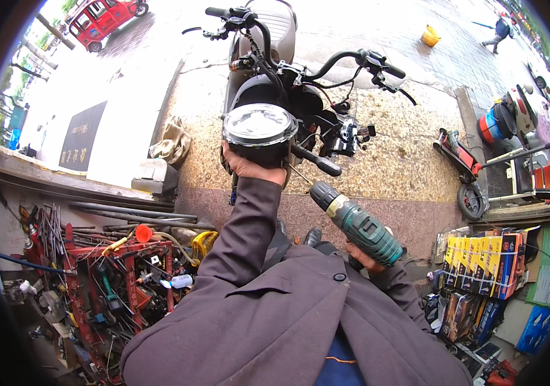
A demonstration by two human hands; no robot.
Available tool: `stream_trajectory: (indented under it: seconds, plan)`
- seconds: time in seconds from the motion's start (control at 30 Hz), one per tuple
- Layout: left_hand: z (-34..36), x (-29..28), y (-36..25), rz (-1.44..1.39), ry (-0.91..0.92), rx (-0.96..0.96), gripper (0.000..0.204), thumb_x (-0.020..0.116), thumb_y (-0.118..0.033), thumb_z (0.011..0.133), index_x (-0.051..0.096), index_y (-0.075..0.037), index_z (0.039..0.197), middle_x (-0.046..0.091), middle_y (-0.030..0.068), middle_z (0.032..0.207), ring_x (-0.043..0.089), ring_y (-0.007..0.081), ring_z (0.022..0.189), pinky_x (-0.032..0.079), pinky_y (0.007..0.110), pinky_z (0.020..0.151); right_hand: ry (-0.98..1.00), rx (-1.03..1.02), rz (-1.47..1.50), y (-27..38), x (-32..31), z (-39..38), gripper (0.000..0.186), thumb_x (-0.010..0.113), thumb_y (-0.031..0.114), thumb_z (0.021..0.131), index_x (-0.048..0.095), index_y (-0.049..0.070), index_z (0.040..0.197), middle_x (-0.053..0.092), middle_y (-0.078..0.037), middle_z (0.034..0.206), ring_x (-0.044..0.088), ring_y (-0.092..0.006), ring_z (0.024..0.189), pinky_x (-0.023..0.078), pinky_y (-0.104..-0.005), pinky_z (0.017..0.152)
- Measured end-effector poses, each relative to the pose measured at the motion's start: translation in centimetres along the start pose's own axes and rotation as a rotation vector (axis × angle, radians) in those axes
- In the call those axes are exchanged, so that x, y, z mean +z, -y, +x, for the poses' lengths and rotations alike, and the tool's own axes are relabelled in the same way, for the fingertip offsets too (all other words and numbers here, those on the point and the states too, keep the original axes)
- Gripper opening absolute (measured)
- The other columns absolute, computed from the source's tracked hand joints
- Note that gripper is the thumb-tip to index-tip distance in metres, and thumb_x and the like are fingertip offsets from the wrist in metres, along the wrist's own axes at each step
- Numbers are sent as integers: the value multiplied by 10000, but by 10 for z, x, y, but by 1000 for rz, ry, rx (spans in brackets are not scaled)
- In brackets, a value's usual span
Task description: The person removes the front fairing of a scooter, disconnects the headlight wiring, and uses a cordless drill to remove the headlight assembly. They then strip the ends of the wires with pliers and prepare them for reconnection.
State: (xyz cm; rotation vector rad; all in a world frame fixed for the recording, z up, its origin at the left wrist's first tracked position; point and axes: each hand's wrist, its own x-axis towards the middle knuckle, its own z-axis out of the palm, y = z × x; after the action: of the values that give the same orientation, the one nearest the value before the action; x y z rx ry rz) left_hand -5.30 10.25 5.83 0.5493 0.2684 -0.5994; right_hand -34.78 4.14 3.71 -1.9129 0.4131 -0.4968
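At the front of the scooter, holding the headlight from beneath in the left hand, with fingers cupped under its black shell. Lower right, gripping the green drill in the right hand, with fingers partly hidden, aiming the bit toward the headlight; cannot tell whether touching. Would judge headlight light, stiff, slick and breakable at the clear face, best held by the shell; drill heavy, best by the hidden handle.

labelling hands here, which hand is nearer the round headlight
Left: the left hand holds the round headlight at its near side; the right hand is farther back, holding the green drill.
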Motion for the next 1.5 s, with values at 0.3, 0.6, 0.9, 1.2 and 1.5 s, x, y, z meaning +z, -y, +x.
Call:
stream_trajectory:
  seconds: [0.3, 0.6, 0.9, 1.2, 1.5]
  plan:
    - [2, -3, 2, -11, 44, -17, 810, 412, -785, 776, 483, -253, 1383, 500, 70, 1399, 504, 346, 1208, 460, 544, 936, -40, 118, 212, -12, 3, -13, 267, 790, 146, 774, 690, 43, 999, 710, -80, 882, 682, -206, 769, 544, -334, 707]
    - [-3, 1, 2, -34, 45, -46, 791, 405, -772, 773, 506, -256, 1364, 512, 65, 1396, 508, 349, 1209, 458, 546, 933, -4, 229, 368, -17, 1, -21, 292, 765, 125, 828, 660, 39, 1086, 702, -69, 965, 665, -181, 873, 532, -327, 787]
    - [0, -5, 0, -32, 70, -51, 743, 433, -717, 779, 550, -225, 1323, 551, 57, 1349, 538, 334, 1171, 477, 521, 911, 48, 404, 585, -6, -7, -15, 335, 748, 124, 844, 616, 38, 1139, 673, -55, 960, 638, -171, 909, 518, -325, 828]
    - [2, -3, -2, -76, 130, -73, 731, 439, -707, 788, 566, -198, 1298, 577, 61, 1312, 559, 318, 1155, 492, 502, 910, 43, 338, 515, 7, -18, 10, 410, 760, 174, 798, 598, 2, 1133, 649, -86, 887, 653, -196, 779, 546, -336, 727]
    - [3, -3, -6, -114, 171, -29, 759, 432, -704, 809, 550, -148, 1312, 581, 82, 1307, 559, 316, 1169, 483, 484, 959, -18, 48, 126, -15, 8, 0, 237, 740, 104, 814, 676, 55, 1037, 682, -77, 900, 647, -234, 796, 513, -354, 757]
